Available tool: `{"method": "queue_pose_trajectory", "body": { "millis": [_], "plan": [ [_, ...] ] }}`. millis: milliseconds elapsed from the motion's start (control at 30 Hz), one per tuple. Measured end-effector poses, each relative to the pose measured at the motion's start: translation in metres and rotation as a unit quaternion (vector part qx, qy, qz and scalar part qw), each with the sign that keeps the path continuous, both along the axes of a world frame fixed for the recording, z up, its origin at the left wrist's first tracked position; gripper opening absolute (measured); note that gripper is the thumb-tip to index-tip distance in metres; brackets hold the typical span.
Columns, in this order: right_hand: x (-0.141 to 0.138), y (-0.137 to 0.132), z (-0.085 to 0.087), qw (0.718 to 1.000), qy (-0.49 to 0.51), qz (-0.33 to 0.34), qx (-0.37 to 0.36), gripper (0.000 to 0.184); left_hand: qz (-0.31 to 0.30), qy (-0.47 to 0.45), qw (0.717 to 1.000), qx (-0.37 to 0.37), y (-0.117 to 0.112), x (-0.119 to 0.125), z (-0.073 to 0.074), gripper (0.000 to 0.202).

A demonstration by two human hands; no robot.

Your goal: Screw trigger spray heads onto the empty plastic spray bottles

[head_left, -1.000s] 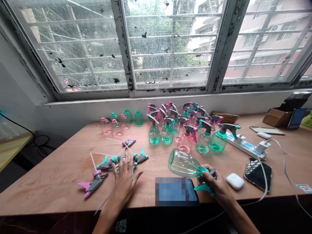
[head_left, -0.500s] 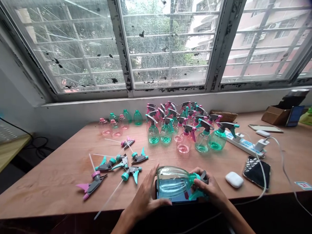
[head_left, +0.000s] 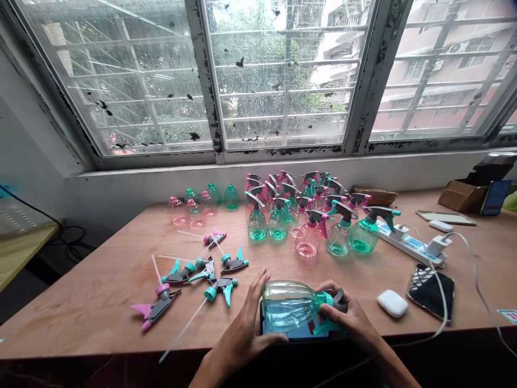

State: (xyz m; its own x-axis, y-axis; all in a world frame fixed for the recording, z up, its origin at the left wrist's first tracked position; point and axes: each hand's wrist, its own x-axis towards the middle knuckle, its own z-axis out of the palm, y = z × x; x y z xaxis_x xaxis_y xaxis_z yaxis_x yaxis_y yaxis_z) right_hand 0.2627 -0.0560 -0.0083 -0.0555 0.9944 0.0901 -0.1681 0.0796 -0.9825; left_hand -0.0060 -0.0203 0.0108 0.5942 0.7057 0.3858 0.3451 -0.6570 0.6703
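Note:
I hold a clear teal spray bottle [head_left: 288, 307] sideways over a phone [head_left: 299, 333] at the table's near edge. My left hand [head_left: 244, 334] wraps round the bottle's base end. My right hand [head_left: 349, 319] grips its teal and grey trigger head [head_left: 333, 310]. Several loose trigger heads with dip tubes [head_left: 202, 272] lie on the table to the left of my left hand. A group of assembled teal and pink spray bottles [head_left: 311, 215] stands behind.
Headless bottles [head_left: 202, 203] stand at the back left by the wall. To the right lie a white earbud case [head_left: 392, 303], a dark phone [head_left: 430, 291] on a cable, and a power strip [head_left: 407, 243]. A cardboard box [head_left: 458, 195] sits far right.
My left hand left the loose trigger heads and came to the bottle's base. The bottle swung down from a tilt to lie sideways over the phone.

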Motion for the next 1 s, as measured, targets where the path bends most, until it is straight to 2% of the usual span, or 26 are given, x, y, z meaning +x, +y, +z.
{"method": "queue_pose_trajectory", "body": {
  "millis": [167, 267, 400, 500, 633, 667, 767, 833, 1000],
  "plan": [
    [0.000, 0.001, -0.001, 1.000, 0.004, 0.003, 0.010, 0.036, 0.006, -0.016, 1.000, 0.006, 0.001, -0.002, -0.011, 0.086],
    [0.000, 0.001, -0.002, 1.000, -0.001, 0.004, 0.012, 0.034, 0.001, -0.031, 0.999, -0.014, 0.000, -0.002, -0.011, 0.095],
    [-0.001, 0.000, -0.002, 1.000, 0.002, 0.004, 0.002, 0.038, 0.003, -0.011, 0.998, -0.056, -0.002, -0.003, -0.002, 0.115],
    [0.001, 0.000, -0.001, 1.000, 0.002, -0.007, -0.013, 0.041, 0.001, -0.011, 0.999, -0.043, -0.001, -0.003, 0.000, 0.107],
    [0.001, -0.001, 0.000, 1.000, -0.004, -0.008, -0.010, 0.041, -0.016, -0.040, 0.999, -0.009, 0.001, -0.002, -0.007, 0.082],
    [0.001, 0.000, 0.000, 1.000, -0.004, -0.006, -0.008, 0.041, -0.016, -0.043, 0.999, -0.014, 0.001, -0.002, -0.009, 0.084],
    [-0.001, 0.000, -0.001, 1.000, 0.007, 0.003, -0.006, 0.040, -0.019, -0.030, 0.998, -0.054, 0.001, -0.003, -0.011, 0.107],
    [-0.002, 0.001, -0.002, 1.000, 0.016, 0.008, -0.002, 0.041, -0.019, -0.017, 0.997, -0.070, 0.002, -0.004, -0.011, 0.116],
    [-0.002, 0.001, 0.001, 1.000, 0.011, -0.004, 0.000, 0.043, -0.007, -0.021, 0.999, -0.045, 0.002, -0.004, -0.011, 0.090]
  ]
}}
